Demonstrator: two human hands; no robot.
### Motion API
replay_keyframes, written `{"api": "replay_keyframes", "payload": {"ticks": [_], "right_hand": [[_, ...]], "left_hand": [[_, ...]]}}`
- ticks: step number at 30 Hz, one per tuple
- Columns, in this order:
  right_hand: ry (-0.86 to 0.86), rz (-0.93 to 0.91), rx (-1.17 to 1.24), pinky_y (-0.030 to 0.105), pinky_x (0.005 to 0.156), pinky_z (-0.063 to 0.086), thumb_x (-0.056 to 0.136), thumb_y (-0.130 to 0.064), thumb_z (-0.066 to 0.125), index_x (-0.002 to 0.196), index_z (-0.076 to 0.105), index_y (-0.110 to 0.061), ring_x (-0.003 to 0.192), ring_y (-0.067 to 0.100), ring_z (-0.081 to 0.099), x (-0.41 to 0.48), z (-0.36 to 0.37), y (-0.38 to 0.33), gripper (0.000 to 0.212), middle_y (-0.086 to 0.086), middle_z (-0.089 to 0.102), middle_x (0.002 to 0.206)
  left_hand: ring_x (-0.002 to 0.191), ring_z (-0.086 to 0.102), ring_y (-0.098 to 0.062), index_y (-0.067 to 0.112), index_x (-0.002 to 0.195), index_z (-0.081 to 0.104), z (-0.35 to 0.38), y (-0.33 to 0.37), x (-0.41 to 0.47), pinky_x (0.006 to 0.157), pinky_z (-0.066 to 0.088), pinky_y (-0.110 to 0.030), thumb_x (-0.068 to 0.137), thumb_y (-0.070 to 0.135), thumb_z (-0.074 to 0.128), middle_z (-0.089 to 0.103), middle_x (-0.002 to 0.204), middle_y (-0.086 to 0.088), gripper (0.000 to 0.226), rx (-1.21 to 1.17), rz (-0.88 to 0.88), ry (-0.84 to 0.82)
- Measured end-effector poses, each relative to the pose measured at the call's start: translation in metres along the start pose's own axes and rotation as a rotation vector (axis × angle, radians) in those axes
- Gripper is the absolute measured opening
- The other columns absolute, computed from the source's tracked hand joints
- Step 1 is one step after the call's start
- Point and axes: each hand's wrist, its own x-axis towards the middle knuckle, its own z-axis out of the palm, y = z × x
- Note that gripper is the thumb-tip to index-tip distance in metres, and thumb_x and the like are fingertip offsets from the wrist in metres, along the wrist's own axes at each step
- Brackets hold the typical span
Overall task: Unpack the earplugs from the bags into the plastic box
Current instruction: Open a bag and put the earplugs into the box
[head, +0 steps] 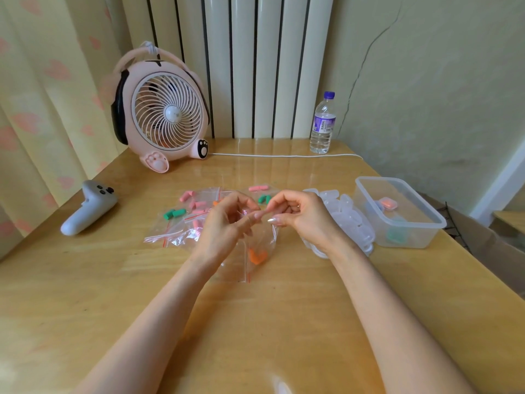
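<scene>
A small clear zip bag point(260, 245) hangs between my hands above the table, with orange earplugs point(257, 256) at its bottom. My left hand point(227, 223) and my right hand point(301, 214) both pinch the bag's top edge. Behind my hands lie several more clear bags point(181, 220) holding pink and green earplugs. The clear plastic box point(397, 211) stands at the right, with an orange-filled small case and a green one inside it.
A heap of small clear cases point(346, 214) lies between my right hand and the box. A pink desk fan point(164, 115) and its white cable stand at the back, a water bottle point(322, 123) at the back right, a grey controller point(88, 206) at the left.
</scene>
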Motion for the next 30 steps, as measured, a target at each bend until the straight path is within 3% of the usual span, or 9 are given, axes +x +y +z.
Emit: {"api": "replay_keyframes", "payload": {"ticks": [6, 11, 15, 21, 24, 26, 28, 30], "right_hand": [[0.0, 0.007, 0.054, 0.03, 0.07, 0.054, 0.076, 0.008, 0.07, 0.072, 0.062, -0.009, 0.069, 0.012, 0.058, -0.001, -0.002, 0.0, 0.02, -0.018, 0.061, 0.083], [-0.062, 0.001, 0.096, 0.028, 0.066, 0.05, 0.076, 0.009, 0.067, 0.068, 0.061, -0.003, 0.066, 0.007, 0.061, -0.004, -0.004, -0.004, 0.015, -0.014, 0.062, 0.079], [-0.078, 0.026, 0.134, 0.028, 0.06, 0.049, 0.081, 0.002, 0.066, 0.069, 0.066, 0.0, 0.061, 0.014, 0.06, -0.003, -0.005, -0.004, 0.012, -0.021, 0.066, 0.068], [-0.09, 0.112, 0.357, 0.028, 0.067, 0.054, 0.093, -0.015, 0.053, 0.078, 0.07, 0.001, 0.073, 0.021, 0.065, -0.002, -0.008, -0.004, 0.028, 0.005, 0.07, 0.082], [-0.165, 0.073, 0.358, 0.028, 0.077, 0.053, 0.082, -0.006, 0.06, 0.084, 0.075, -0.011, 0.094, 0.021, 0.064, -0.003, -0.008, 0.0, 0.016, 0.011, 0.064, 0.107], [-0.18, 0.031, 0.307, 0.028, 0.085, 0.052, 0.075, 0.003, 0.062, 0.083, 0.075, -0.017, 0.11, 0.019, 0.058, -0.003, -0.006, 0.002, 0.025, 0.017, 0.062, 0.111], [-0.164, -0.002, 0.248, 0.026, 0.085, 0.052, 0.074, 0.01, 0.066, 0.082, 0.072, -0.014, 0.107, 0.017, 0.058, -0.003, -0.003, 0.002, 0.025, 0.016, 0.063, 0.108], [-0.138, -0.01, 0.206, 0.022, 0.075, 0.051, 0.075, 0.012, 0.067, 0.077, 0.067, -0.012, 0.091, 0.008, 0.06, -0.002, 0.0, 0.001, 0.024, 0.007, 0.064, 0.094]], "left_hand": [[0.053, 0.054, -0.007, 0.004, 0.082, 0.055, -0.001, -0.004, 0.002, 0.054, 0.043, -0.018, 0.086, 0.012, 0.065, 0.064, 0.072, -0.009, 0.013, 0.076, 0.043, 0.027], [0.072, 0.056, -0.006, 0.013, 0.074, 0.06, -0.004, -0.008, 0.004, 0.067, 0.043, -0.018, 0.081, 0.012, 0.069, 0.067, 0.082, -0.003, 0.011, 0.167, 0.077, 0.046], [0.062, 0.05, 0.0, 0.018, 0.071, 0.058, -0.005, -0.005, 0.004, 0.059, 0.037, -0.014, 0.08, 0.01, 0.069, 0.062, 0.073, 0.005, 0.017, 0.072, 0.059, 0.094], [0.068, 0.053, -0.002, 0.015, 0.075, 0.059, -0.003, -0.007, 0.003, 0.064, 0.04, -0.013, 0.084, 0.013, 0.065, 0.064, 0.081, -0.002, 0.011, 0.068, 0.057, 0.054], [0.071, 0.053, -0.007, 0.014, 0.077, 0.059, -0.003, -0.009, 0.003, 0.068, 0.041, -0.021, 0.087, 0.015, 0.061, 0.062, 0.078, 0.003, 0.01, 0.057, 0.035, 0.023], [0.072, 0.053, -0.01, 0.014, 0.077, 0.059, -0.003, -0.011, 0.003, 0.069, 0.041, -0.025, 0.088, 0.015, 0.06, 0.061, 0.077, 0.003, 0.011, 0.048, 0.018, 0.018], [0.075, 0.053, -0.011, 0.016, 0.076, 0.059, -0.002, -0.011, 0.003, 0.072, 0.041, -0.028, 0.088, 0.014, 0.06, 0.06, 0.08, 0.001, 0.012, 0.054, 0.008, 0.013], [0.078, 0.055, -0.014, 0.016, 0.075, 0.06, -0.001, -0.011, 0.002, 0.076, 0.043, -0.03, 0.087, 0.013, 0.061, 0.061, 0.082, -0.002, 0.013, 0.042, 0.001, 0.008]]}}
